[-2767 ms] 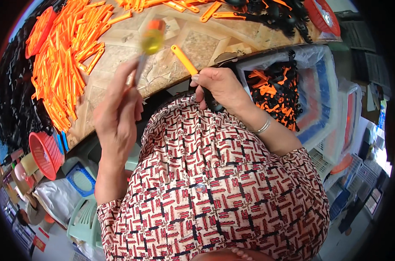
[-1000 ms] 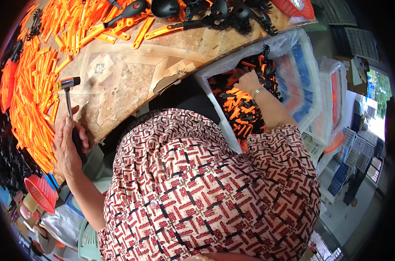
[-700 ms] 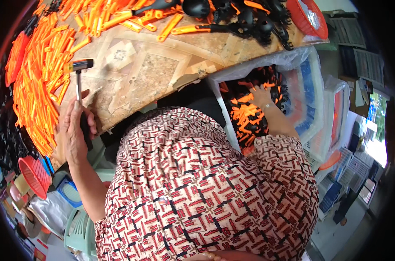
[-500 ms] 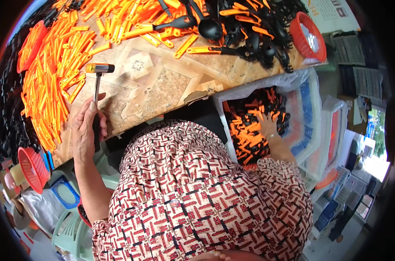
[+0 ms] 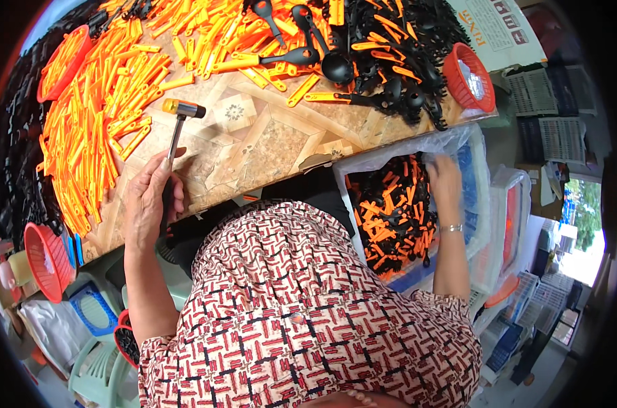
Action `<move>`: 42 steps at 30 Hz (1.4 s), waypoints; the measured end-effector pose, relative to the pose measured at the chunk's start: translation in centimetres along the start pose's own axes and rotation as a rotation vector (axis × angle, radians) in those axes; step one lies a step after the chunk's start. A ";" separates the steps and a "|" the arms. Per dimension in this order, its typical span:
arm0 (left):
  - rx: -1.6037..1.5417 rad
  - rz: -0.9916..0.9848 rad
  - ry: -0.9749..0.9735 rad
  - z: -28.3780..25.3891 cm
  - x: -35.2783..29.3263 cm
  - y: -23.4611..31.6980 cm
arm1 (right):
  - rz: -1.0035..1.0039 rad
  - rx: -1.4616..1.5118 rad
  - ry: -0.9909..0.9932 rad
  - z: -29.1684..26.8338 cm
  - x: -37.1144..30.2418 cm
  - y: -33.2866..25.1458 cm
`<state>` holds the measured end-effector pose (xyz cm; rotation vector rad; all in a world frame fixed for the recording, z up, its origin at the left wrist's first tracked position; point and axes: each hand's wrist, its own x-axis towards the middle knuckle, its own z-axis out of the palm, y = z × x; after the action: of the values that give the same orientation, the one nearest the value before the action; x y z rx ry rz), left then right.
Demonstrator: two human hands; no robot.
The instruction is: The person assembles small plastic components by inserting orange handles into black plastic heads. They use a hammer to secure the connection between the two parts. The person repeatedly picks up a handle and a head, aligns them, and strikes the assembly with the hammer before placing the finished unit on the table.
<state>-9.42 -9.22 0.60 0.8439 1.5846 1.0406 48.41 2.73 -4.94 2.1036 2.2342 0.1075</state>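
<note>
My left hand (image 5: 149, 194) is closed around the handle of a small hammer (image 5: 184, 109), whose metal head has one yellow face and one black face. It holds the hammer upright over the table's near edge. My right hand (image 5: 446, 180) is at the right side of a plastic-lined bin (image 5: 480, 204); its fingers are blurred, so I cannot tell whether they hold anything. Orange and black utensil parts (image 5: 393, 217) are heaped in the bin beside that hand. On the table lie a black ladle (image 5: 337, 67) and a black utensil head with an orange handle (image 5: 268, 60).
Orange handles (image 5: 84, 149) pile up on the table's left, black utensil heads (image 5: 417, 75) at its far right. Red baskets stand at the far left (image 5: 62, 64), right (image 5: 469, 78) and lower left (image 5: 49, 262). Another lined bin (image 5: 509, 217) is to the right.
My right hand has lifted out of the heap and moved to the bin's right side. My left hand still grips the hammer. The whole view has shifted slightly.
</note>
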 end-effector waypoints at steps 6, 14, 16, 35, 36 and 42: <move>-0.018 0.012 -0.026 -0.2 0.1 -0.5 | -0.042 0.305 0.833 -8.4 9.0 -9.1; -0.031 0.041 -0.013 0.8 -0.9 0.0 | 0.429 0.908 0.808 -6.3 14.4 -6.0; -0.015 0.043 -0.023 1.2 -1.2 0.2 | 0.594 1.710 0.701 -6.4 14.2 -5.3; -0.072 0.004 -0.025 1.7 -1.0 0.4 | 0.393 2.506 0.360 -7.4 26.6 -17.9; -0.065 -0.005 -0.019 1.9 -0.9 0.4 | 0.296 2.546 0.339 -8.6 25.6 -19.5; -0.065 0.003 -0.009 1.9 -0.7 0.2 | -0.200 2.207 0.717 -13.3 23.6 -29.3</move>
<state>-7.38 -9.37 0.80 0.8062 1.5345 1.0828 16.54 24.47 5.31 1.8704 3.0483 -3.4172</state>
